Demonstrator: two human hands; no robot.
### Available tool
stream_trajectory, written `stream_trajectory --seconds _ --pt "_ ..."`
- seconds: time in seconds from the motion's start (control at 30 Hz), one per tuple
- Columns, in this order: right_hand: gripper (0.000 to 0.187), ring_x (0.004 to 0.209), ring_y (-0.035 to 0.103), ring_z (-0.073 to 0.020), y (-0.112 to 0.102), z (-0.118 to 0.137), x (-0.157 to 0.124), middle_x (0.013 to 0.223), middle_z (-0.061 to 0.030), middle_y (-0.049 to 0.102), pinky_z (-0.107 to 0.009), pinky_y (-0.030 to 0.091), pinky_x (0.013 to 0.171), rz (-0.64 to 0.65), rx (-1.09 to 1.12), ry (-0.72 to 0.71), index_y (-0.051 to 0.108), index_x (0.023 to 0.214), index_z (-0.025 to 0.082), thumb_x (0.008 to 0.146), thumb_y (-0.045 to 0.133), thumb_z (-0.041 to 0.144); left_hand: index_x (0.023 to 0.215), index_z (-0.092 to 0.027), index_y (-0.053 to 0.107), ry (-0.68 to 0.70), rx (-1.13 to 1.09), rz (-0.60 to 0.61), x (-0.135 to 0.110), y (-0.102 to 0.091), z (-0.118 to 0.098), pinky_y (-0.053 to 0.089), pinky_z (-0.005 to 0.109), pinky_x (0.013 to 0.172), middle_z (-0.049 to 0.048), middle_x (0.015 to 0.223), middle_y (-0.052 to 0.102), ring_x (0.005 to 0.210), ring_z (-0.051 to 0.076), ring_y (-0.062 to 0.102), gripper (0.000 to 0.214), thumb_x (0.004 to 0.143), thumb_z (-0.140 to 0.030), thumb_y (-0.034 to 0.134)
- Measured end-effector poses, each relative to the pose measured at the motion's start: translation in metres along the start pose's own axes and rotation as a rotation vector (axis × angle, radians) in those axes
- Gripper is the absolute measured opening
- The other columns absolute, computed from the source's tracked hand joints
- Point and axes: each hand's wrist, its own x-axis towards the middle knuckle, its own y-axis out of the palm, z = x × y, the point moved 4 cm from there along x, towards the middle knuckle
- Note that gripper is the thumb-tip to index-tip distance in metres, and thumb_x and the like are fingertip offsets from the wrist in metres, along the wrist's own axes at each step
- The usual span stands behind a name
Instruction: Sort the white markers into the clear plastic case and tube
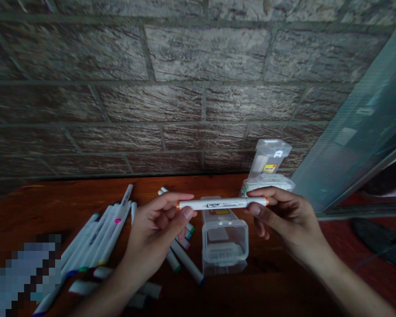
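Note:
A white marker (222,203) with orange ends is held level between both hands, above the red-brown table (59,202). My left hand (156,231) pinches its left end between thumb and fingers. My right hand (284,218) pinches its right end. Directly below the marker lies a clear plastic marker case (224,244), on its side and seemingly empty. Loose white markers (100,235) with coloured caps lie on the table left of my left hand, and a few more markers (185,255) lie under it.
A second clear case (269,165) with a lid and yellow label stands at the back right against the stone-brick wall (171,97). A glass panel (359,141) slants along the right side. A blurred patch covers the lower left corner.

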Motion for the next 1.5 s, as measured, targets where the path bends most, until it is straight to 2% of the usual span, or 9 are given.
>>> stream_trajectory --seconds 0.5,1.03,1.2,1.37,1.5 --pt "0.014 0.04 0.056 -0.0074 -0.003 0.0 -0.001 0.054 0.0033 0.064 -0.014 0.047 0.039 -0.034 -0.084 -0.001 0.08 0.098 0.026 0.085 0.084 0.029 0.102 -0.019 0.076 0.044 0.089 -0.001 0.002 0.005 -0.011 0.05 0.011 0.042 -0.0047 0.066 0.069 0.046 0.005 0.057 0.018 0.085 -0.014 0.076" --pt "0.019 0.041 0.057 -0.0091 -0.003 0.003 0.001 0.053 0.0003 0.064 -0.017 0.047 0.039 -0.031 -0.061 -0.017 0.079 0.082 0.018 0.086 0.082 0.036 0.1 -0.022 0.077 0.015 0.139 -0.014 0.001 0.002 -0.007 0.051 0.013 0.042 -0.0069 0.06 0.066 0.045 0.006 0.057 0.015 0.085 -0.017 0.076" --pt "0.02 0.042 0.058 -0.0087 -0.001 0.003 0.001 0.062 -0.0024 0.07 -0.017 0.048 0.04 -0.012 -0.084 -0.019 0.078 0.077 0.018 0.087 0.081 0.035 0.094 -0.021 0.077 0.032 0.169 -0.036 0.001 0.002 -0.01 0.049 0.015 0.043 -0.0053 0.06 0.066 0.046 0.007 0.056 0.01 0.085 -0.019 0.076" --pt "0.01 0.04 0.057 -0.0085 0.006 0.002 -0.001 0.053 0.0018 0.065 -0.016 0.049 0.04 0.007 -0.101 -0.003 0.078 0.085 0.018 0.083 0.084 0.027 0.093 -0.022 0.078 0.091 0.316 -0.047 0.001 0.004 -0.012 0.043 0.015 0.039 -0.0046 0.058 0.067 0.043 0.007 0.053 0.011 0.082 -0.019 0.079" --pt "0.015 0.042 0.058 -0.0083 0.009 0.003 -0.002 0.058 0.0021 0.068 -0.017 0.048 0.04 -0.009 -0.153 -0.051 0.079 0.091 0.02 0.078 0.087 0.022 0.09 -0.022 0.076 0.088 0.342 -0.043 0.0 0.006 -0.008 0.049 0.018 0.041 -0.0019 0.069 0.074 0.051 0.012 0.064 0.01 0.081 -0.022 0.08"
